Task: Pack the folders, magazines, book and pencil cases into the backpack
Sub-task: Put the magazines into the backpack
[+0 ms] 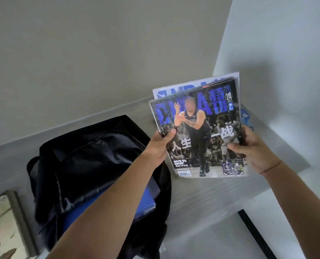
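I hold a stack of basketball magazines (198, 131) up above the grey table, right of the backpack. My left hand (160, 146) grips the stack's left edge, thumb on the dark front cover. My right hand (249, 146) grips its right edge. A white-covered magazine (174, 88) shows behind the front one. The black backpack (91, 165) lies open on the table, with blue folders (146, 200) inside its mouth, partly hidden by my left forearm. A blue patterned thing (246, 116), possibly a pencil case, peeks out behind the stack's right edge.
A book (3, 227) with a beige illustrated cover lies at the table's lower left corner. The grey table (202, 199) meets a beige wall at the back and a pale wall at the right. A dark strip (254, 232) runs along the floor at lower right.
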